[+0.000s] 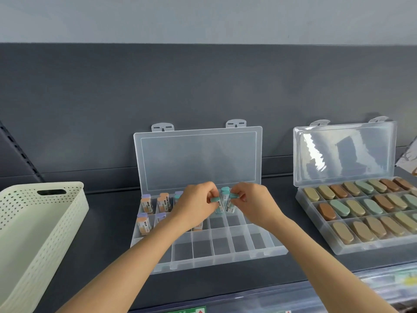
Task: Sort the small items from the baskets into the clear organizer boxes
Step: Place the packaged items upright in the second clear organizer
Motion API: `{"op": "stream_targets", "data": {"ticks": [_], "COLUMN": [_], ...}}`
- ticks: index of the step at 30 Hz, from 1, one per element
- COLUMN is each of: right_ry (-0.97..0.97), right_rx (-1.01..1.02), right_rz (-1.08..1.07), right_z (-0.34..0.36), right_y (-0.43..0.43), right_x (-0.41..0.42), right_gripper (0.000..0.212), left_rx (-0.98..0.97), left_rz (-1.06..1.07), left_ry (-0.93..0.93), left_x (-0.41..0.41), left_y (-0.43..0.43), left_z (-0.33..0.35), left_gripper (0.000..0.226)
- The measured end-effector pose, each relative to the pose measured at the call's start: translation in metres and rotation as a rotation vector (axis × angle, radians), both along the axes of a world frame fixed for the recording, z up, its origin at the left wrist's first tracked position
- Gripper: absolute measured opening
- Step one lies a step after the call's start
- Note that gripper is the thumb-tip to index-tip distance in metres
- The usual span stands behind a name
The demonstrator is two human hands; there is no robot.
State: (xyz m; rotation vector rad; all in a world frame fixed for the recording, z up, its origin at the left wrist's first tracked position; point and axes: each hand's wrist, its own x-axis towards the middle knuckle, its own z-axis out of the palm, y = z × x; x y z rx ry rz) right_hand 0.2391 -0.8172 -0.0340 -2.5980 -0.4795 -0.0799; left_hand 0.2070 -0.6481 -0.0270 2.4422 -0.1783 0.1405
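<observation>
Teal-capped pieces (pixel 225 201) are bunched between the two hands above the back row of the middle box (pixel 225 259), roughly over its centre compartments. The left hand (pixel 195 205) has its fingers curled in, thumb and fingertips pinching one piece near its cap. The right hand (pixel 253 199) is curled the same way and pinches another. At least one more stands upright between them, and I cannot tell which hand has it. Holding them caps up looks meant to match the purple-capped pieces (pixel 144 205) standing on end in the left-hand compartments, so like goes with like and each slot takes several. The lid (pixel 198 159) leans back against the dark wall (pixel 203 86), out of the way of both arms. The cream basket (pixel 45 233) sits to the left on the shelf (pixel 101 245), near enough for a quick reach. The second box (pixel 352 249) to the right, its rows packed with oval pieces (pixel 356 208), seems finished. The front compartments of the middle box show no pieces, so this box is probably about half sorted.
</observation>
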Motion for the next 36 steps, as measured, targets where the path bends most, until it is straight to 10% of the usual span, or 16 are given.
{"op": "stream_targets", "data": {"ticks": [14,27,36], "right_ry": [0.023,-0.053,-0.089], "right_rx": [-0.217,-0.031,-0.339], "right_rz": [0.063,0.184,0.276], "right_z": [-0.014,-0.001,-0.011], "right_y": [0.001,0.023,0.071], "right_x": [0.005,-0.006,-0.013], "right_gripper": [0.023,0.028,0.028], "left_rx": [0.373,0.252,0.216], "left_rz": [-0.058,0.049,0.082], "left_ry": [-0.014,-0.025,0.019], "left_x": [0.005,-0.015,-0.039], "left_y": [-0.005,0.045,0.068], "left_z": [-0.014,-0.004,-0.001], "left_gripper": [0.007,0.035,0.046]}}
